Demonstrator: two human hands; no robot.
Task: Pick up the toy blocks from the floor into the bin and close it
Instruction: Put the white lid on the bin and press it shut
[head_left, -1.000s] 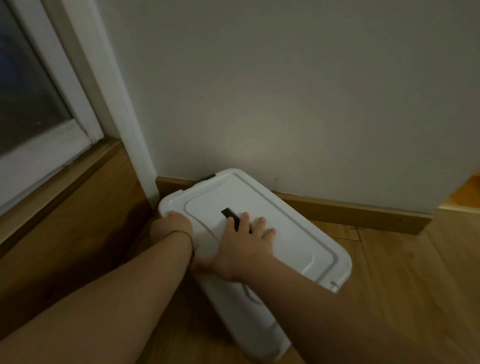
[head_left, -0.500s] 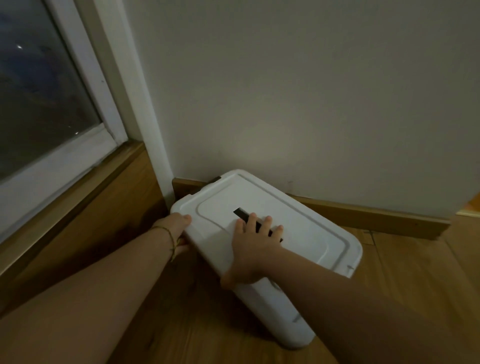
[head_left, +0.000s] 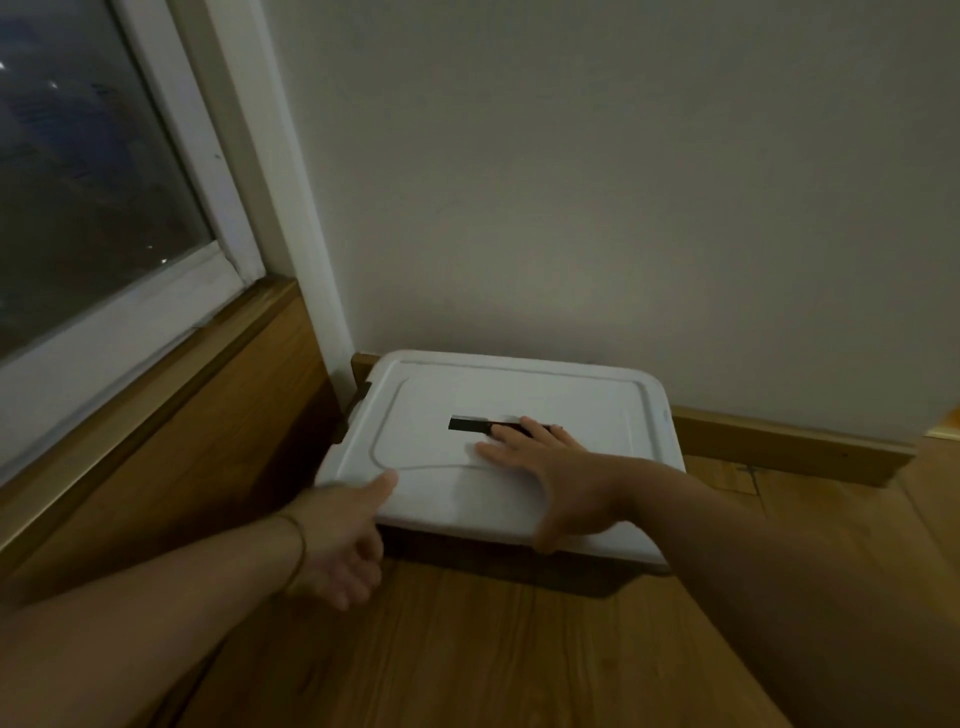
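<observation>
At the brown wood floor's (head_left: 467, 654) corner, flat right hand (head_left: 553, 470) pushes the white plastic bin lid (head_left: 457, 389) shut; left hand (head_left: 343, 540) loose, empty. Next, press edges down.

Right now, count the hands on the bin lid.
2. The left hand rests its thumb on the lid at its near-left corner; the right hand lies flat mid-lid, fingertips on the handle.

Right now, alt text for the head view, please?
The right hand lies flat on top of a closed white bin in a corner; the left hand touches its near edge. Wood floor, window at left.
</observation>
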